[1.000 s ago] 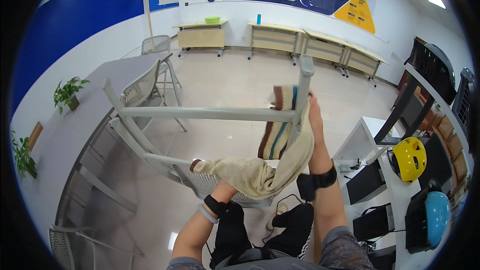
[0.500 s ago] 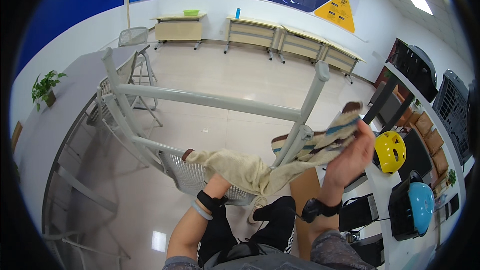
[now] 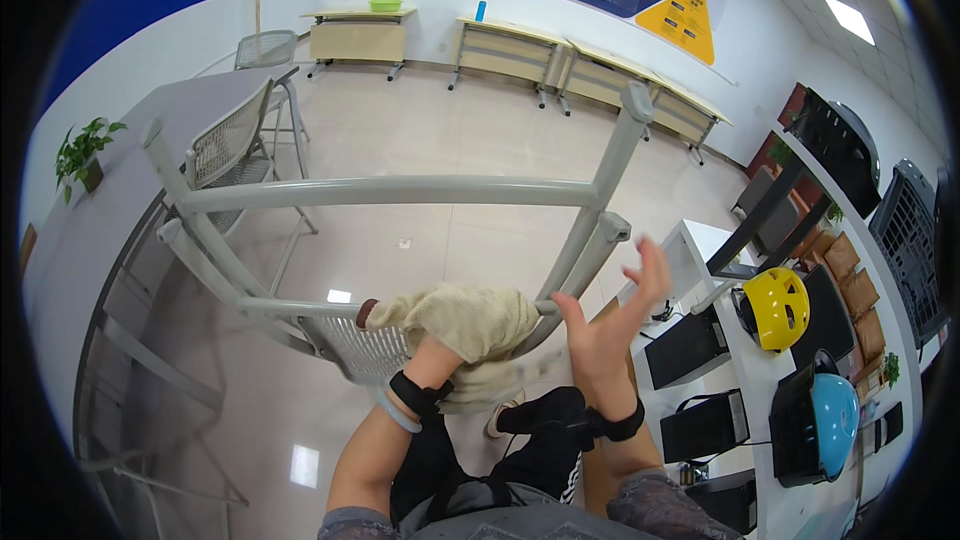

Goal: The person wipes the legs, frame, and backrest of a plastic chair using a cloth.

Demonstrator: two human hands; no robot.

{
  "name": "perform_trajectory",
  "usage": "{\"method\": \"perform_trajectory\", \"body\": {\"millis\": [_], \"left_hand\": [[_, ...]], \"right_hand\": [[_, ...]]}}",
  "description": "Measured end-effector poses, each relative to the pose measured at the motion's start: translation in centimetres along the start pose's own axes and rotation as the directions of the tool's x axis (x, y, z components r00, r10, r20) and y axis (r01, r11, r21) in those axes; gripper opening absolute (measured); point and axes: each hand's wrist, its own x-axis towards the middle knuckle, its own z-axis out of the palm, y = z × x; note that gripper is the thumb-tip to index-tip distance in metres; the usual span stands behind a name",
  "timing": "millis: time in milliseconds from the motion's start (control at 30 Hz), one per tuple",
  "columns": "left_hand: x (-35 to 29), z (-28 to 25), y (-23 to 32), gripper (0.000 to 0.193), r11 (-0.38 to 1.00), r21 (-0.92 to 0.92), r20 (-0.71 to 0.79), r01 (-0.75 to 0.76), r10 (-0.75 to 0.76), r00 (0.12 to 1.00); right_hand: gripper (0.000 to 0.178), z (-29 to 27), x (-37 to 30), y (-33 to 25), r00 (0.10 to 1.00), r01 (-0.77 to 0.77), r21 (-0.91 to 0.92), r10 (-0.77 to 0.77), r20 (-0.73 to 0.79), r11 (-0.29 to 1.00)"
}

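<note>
A grey metal folding chair [image 3: 390,192] is held up in front of me, its tube legs pointing away. Its perforated panel [image 3: 362,345] shows below the nearer crossbar. A cream towel [image 3: 480,318] with a brown edge drapes over that crossbar and over my left hand [image 3: 432,360], whose fingers are hidden beneath the cloth. Part of the towel hangs blurred below, between the bar and my legs. To the right of the towel, close to the chair's right tubes, my right hand [image 3: 612,325] is raised, fingers spread, with nothing in it.
A long grey table [image 3: 125,175] with a potted plant [image 3: 88,155] runs along the left, another folding chair [image 3: 228,145] beside it. At right, a white shelf unit carries a yellow helmet [image 3: 780,308] and a blue helmet [image 3: 836,425]. Tables [image 3: 355,38] line the far wall.
My right hand has let go of the towel's striped end and moved down and left, opening. That end has dropped below the crossbar. The chair's frame has shifted left.
</note>
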Motion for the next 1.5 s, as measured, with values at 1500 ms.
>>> {"method": "perform_trajectory", "body": {"millis": [1500], "left_hand": [[13.6, -8.8, 2.5, 0.050, 0.946, -0.321, 0.280, -0.039, 0.135, 0.950]], "right_hand": [[0.060, 1.9, -1.9, 6.6, 0.790, -0.611, 0.619, 0.426, 0.440, 0.493]]}}
